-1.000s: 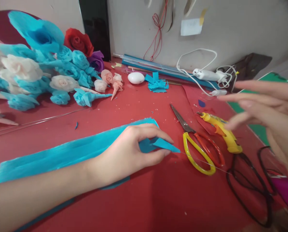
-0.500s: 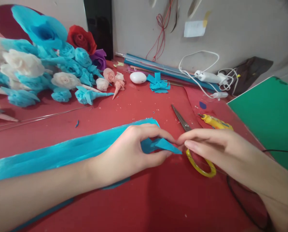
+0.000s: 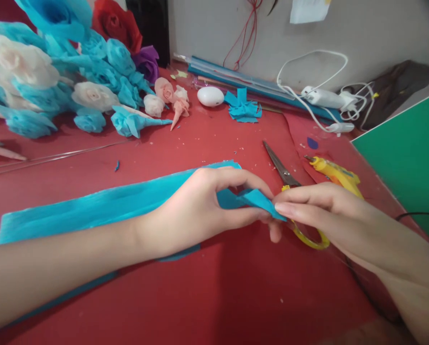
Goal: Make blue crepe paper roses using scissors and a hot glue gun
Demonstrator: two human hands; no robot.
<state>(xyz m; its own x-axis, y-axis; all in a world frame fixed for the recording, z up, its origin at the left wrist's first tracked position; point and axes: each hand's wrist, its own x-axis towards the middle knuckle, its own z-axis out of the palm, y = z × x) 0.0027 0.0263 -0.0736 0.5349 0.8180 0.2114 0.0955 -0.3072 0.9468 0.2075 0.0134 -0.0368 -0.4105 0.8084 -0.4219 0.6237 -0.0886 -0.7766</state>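
A small folded piece of blue crepe paper (image 3: 258,199) is held between both hands. My left hand (image 3: 196,211) curves around it, thumb below and fingers above. At its pointed right end, the thumb and fingers of my right hand (image 3: 325,206) are pinched together on the paper. Under my left hand and forearm lies a long blue crepe paper sheet (image 3: 102,199), partly hidden. Scissors (image 3: 279,163) with yellow handles rest on the red table just behind my right hand, which covers part of them.
Blue, white, pink, red and purple paper flowers (image 3: 95,96) crowd the back left. Blue paper strips (image 3: 243,109) lie beside a white egg-shaped object (image 3: 210,96). Farther right are a yellow glue gun (image 3: 336,173), a white cable with adapter (image 3: 322,97) and a green board (image 3: 408,158).
My right thumb and fingers have closed on the paper's tip, where they were just beside it before. The view has tilted downward slightly, and the scene sits higher in the frame.
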